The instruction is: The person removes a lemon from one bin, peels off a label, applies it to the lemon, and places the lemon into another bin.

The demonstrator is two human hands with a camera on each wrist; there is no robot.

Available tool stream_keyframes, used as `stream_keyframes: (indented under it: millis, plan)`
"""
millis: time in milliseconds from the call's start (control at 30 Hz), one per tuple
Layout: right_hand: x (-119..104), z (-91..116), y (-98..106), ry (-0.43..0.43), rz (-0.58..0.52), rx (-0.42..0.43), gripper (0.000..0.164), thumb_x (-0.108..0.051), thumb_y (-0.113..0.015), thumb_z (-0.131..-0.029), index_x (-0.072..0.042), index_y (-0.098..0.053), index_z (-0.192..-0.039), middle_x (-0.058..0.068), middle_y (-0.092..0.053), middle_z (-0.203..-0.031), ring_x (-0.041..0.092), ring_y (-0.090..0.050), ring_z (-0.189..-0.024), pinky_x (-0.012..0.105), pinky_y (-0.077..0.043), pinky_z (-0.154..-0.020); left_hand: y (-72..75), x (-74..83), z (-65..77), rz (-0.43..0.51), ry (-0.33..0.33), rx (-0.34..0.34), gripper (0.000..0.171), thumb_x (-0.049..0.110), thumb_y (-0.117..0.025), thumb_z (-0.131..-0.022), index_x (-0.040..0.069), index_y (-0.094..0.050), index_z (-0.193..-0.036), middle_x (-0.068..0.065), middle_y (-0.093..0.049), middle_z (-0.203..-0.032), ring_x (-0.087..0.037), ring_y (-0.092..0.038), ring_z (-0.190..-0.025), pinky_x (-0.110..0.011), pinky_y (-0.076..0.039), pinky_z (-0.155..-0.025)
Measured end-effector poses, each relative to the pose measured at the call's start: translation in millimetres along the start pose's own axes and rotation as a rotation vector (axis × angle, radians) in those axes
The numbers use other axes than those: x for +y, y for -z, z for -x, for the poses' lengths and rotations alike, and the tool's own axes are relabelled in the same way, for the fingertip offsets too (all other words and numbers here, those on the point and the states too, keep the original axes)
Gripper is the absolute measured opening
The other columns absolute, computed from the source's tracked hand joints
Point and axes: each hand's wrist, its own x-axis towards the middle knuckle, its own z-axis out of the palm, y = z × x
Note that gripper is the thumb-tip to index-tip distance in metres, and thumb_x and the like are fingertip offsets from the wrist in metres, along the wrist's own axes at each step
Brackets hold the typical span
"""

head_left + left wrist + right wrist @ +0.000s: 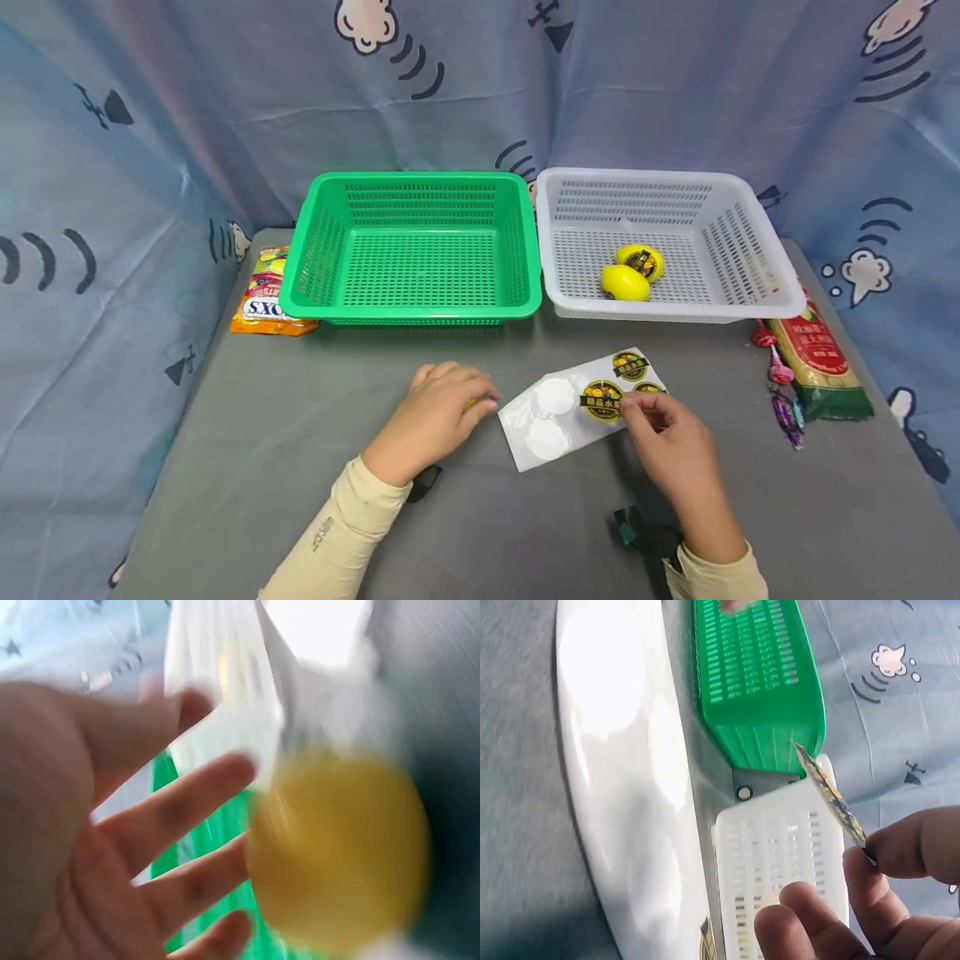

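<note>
Between thumb and index finger, my right hand (671, 442) pinches a round black-and-gold fruit sticker (602, 401); the right wrist view shows the sticker (831, 796) edge-on, lifted off its sheet. Below it lies the white sticker sheet (555, 421), with round blank spots at its left and printed stickers at its right end. My left hand (442, 408) is left of the sheet, its fingers spread and fairly straight in the left wrist view. Beside those fingers is a blurred yellow lemon (337, 855), almost hidden behind the hand in the head view; contact is unclear.
A green basket (412, 315) stands at the back, next to a white basket (637, 310) holding two yellow lemons (627, 283). An orange snack bag (266, 300) lies at left. At right are a red-and-green package (821, 358) and wrapped candies (783, 408).
</note>
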Motion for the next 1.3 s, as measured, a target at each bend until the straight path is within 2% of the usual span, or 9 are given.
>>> stream_keyframes:
  millis: [133,300,367,467,533,633,767,1100,1300]
  plan:
    - [-6.1,1.6,-4.4,0.012,-0.01,-0.046,0.029,-0.034,-0.066,-0.104,-0.009,-0.078,-0.114,0.006,-0.076,-0.1,0.021,-0.064,-0.094,0.034,-0.047,-0.076,9.4,-23.9,20.7,0.073,0.146,-0.122,0.037,0.025,-0.086,-0.091,0.02,-0.075,-0.126,-0.01,-0.064,-0.138,-0.036,-0.054,-0.129,-0.055,-0.04,-0.108]
    - [-22.7,5.4,-19.9,0.063,-0.093,-0.126,0.023,-0.029,-0.068,-0.104,-0.008,-0.077,-0.111,0.006,-0.076,-0.103,0.018,-0.066,-0.092,0.03,-0.049,-0.074,7.2,-36.9,30.1,0.216,0.287,-0.018,0.055,0.013,-0.091,-0.085,0.018,-0.07,-0.135,-0.007,-0.064,-0.133,-0.034,-0.058,-0.12,-0.049,-0.048,-0.1]
    - [-33.9,8.2,-26.6,0.086,-0.165,-0.152,0.02,-0.024,-0.069,-0.103,-0.007,-0.078,-0.108,0.004,-0.076,-0.101,0.015,-0.065,-0.089,0.028,-0.05,-0.075,1.1,-35.0,28.3,0.402,0.323,0.077,0.058,0.01,-0.09,-0.086,0.014,-0.067,-0.138,-0.008,-0.066,-0.131,-0.03,-0.062,-0.114,-0.042,-0.051,-0.095]
    - [-53.1,14.9,-32.4,0.111,-0.28,-0.179,0.017,-0.021,-0.07,-0.103,-0.006,-0.077,-0.104,0.004,-0.074,-0.1,0.014,-0.063,-0.085,0.026,-0.05,-0.075,-9.1,-22.9,24.6,0.899,0.327,0.182,0.07,0.008,-0.088,-0.088,0.006,-0.055,-0.149,-0.012,-0.062,-0.137,-0.025,-0.064,-0.112,-0.036,-0.057,-0.089]
    - [-65.1,19.6,-33.7,0.125,-0.332,-0.188,0.016,-0.021,-0.071,-0.103,-0.006,-0.077,-0.102,0.004,-0.075,-0.105,0.014,-0.062,-0.084,0.026,-0.05,-0.074,-15.8,-12.0,23.0,1.259,0.298,0.204,0.079,0.016,-0.086,-0.092,0.001,-0.042,-0.156,-0.016,-0.058,-0.141,-0.025,-0.065,-0.111,-0.037,-0.06,-0.088]
    - [-78.4,24.9,-34.8,0.142,-0.369,-0.199,0.016,-0.021,-0.073,-0.102,-0.006,-0.076,-0.098,0.005,-0.075,-0.113,0.015,-0.063,-0.085,0.026,-0.05,-0.074,-22.7,2.9,22.2,1.536,0.255,0.193,0.084,0.039,-0.075,-0.099,0.002,-0.031,-0.16,-0.016,-0.051,-0.147,-0.023,-0.064,-0.115,-0.04,-0.058,-0.092]
    - [-86.2,28.8,-37.5,0.138,-0.393,-0.206,0.015,-0.02,-0.073,-0.102,-0.006,-0.076,-0.098,0.006,-0.075,-0.119,0.014,-0.065,-0.089,0.025,-0.05,-0.076,-28.0,14.4,20.5,1.579,0.221,0.199,0.071,0.051,-0.058,-0.107,0.008,-0.036,-0.158,-0.012,-0.046,-0.15,-0.021,-0.062,-0.119,-0.039,-0.056,-0.096]
    - [-89.5,31.2,-45.5,0.148,-0.387,-0.202,0.015,-0.021,-0.073,-0.102,-0.005,-0.076,-0.102,0.006,-0.074,-0.119,0.014,-0.065,-0.088,0.025,-0.051,-0.077,-32.0,19.5,22.2,1.554,0.255,0.226,0.061,0.017,-0.063,-0.108,0.001,-0.032,-0.158,-0.012,-0.06,-0.139,-0.024,-0.067,-0.112,-0.041,-0.058,-0.093]
    - [-91.3,34.2,-47.6,0.152,-0.462,-0.237,0.017,-0.018,-0.074,-0.102,-0.003,-0.068,-0.106,0.007,-0.07,-0.122,0.019,-0.067,-0.097,0.025,-0.053,-0.079,-28.8,19.7,23.3,1.653,0.19,0.189,0.048,0.016,-0.06,-0.109,0.01,-0.042,-0.153,-0.01,-0.062,-0.138,-0.024,-0.069,-0.108,-0.04,-0.06,-0.088]
